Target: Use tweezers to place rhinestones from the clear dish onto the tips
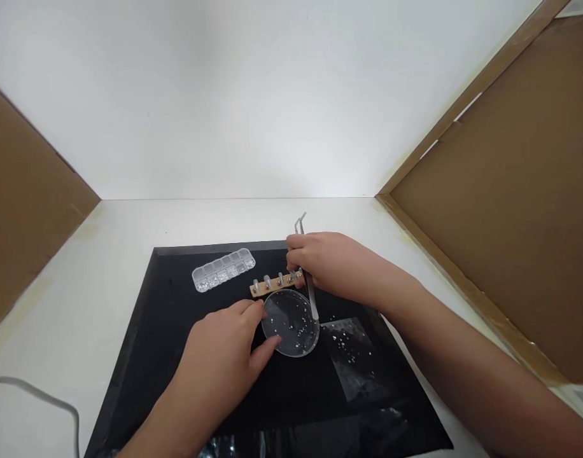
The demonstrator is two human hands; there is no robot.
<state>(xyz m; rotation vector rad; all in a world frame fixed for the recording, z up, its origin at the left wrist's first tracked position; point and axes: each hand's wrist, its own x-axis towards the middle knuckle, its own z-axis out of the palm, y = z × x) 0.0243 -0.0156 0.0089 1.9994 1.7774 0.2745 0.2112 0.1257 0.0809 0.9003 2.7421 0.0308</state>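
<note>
We are working at a white table (105, 229) boxed in by a white back wall and brown cardboard panels (511, 210) on both sides. A black mat (177, 331) is covering the middle of the table, reaching toward the near edge. A grey cable (43, 397) is looping in at the table's near left corner, off the mat.

We are resting our left hand (219, 362) on the mat, left of centre; its fingers are curled loosely, with the thumb and forefinger tips touching the left rim of the dish (291, 322), not wrapped round it. The dish is round and clear, lying flat near the middle of the mat, and small bright beads are lying scattered inside it.

We are holding our right hand (330, 264) just behind the dish, toward the mat's far edge, with its fingers pinched shut on the tweezers (309, 289). The tweezers are running steeply: the joined end is sticking up past the knuckles toward the back wall, and the tips are coming down over the right rim of the dish. We cannot tell whether the tips are holding a bead.

A clear sheet (353, 356) is lying on the mat just right of the dish, with loose beads (344, 337) sprinkled on it.

A clear compartment box (223, 269) is lying near the mat's far left corner, angled, with small pieces in its cells.

A tan strip (272, 286) with a row of short pegs is lying between the box and the dish, touching the far rim of the dish; its right end is hidden under our right hand.
</note>
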